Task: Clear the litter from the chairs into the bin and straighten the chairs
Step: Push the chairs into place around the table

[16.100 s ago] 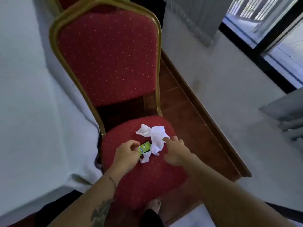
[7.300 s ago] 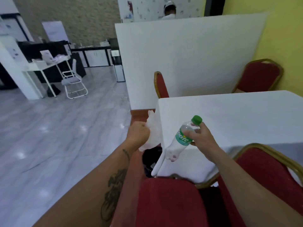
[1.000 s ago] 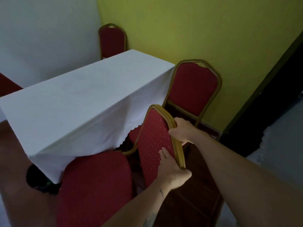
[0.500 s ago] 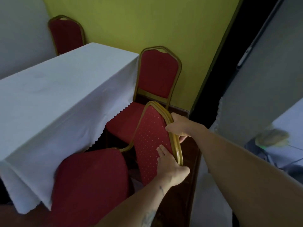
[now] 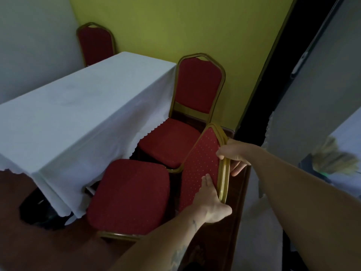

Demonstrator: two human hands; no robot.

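Three red chairs stood in view: the nearest (image 5: 129, 194), a second (image 5: 197, 89), a third (image 5: 95, 44). One white-clothed table (image 5: 78, 106); two hands; possibly one broom (image 5: 332, 159).

Chair (image 5: 129, 194) before table (image 5: 78, 106), seemingly tucked.

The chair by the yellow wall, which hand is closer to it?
Right. The right hand grips the top of the near chair's backrest, just beside the chair by the yellow wall. The left hand holds the backrest lower down, farther away.
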